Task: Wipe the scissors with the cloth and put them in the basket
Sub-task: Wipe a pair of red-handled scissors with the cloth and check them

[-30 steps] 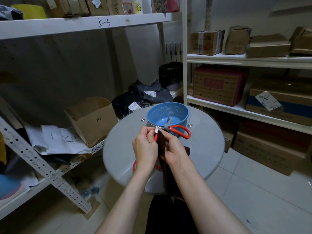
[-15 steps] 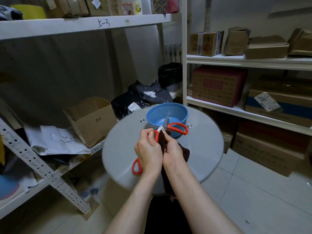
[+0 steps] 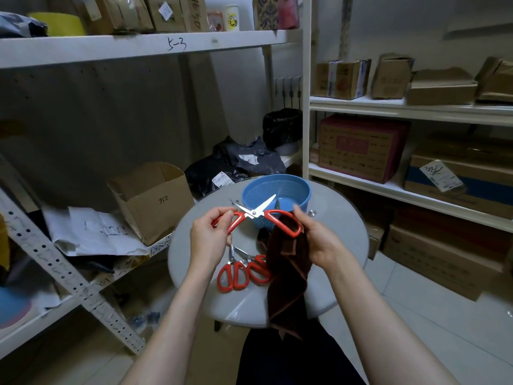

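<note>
Red-handled scissors [image 3: 256, 213] are spread wide open above the round grey table [image 3: 341, 226], blades pointing at the blue basket [image 3: 277, 190]. My left hand [image 3: 208, 237] pinches the left handle loop. My right hand [image 3: 319, 240] holds the right handle loop together with a dark brown cloth [image 3: 288, 273] that hangs down over the table's near edge. Two more red-handled scissors [image 3: 241, 270] lie on the table below my hands. The basket stands at the far side of the table; its inside is partly hidden by the blades.
White shelves [image 3: 402, 109] with cardboard boxes stand to the right and behind. An open carton [image 3: 152, 198], papers and dark plastic bags [image 3: 236, 165] fill the left shelf. A perforated metal brace [image 3: 69, 276] slants at the left. Tiled floor lies to the right.
The hands have drawn apart and the scissors have opened wide. The cloth, earlier bunched around the blades, now hangs from my right hand. The scissors lying on the table have come into view.
</note>
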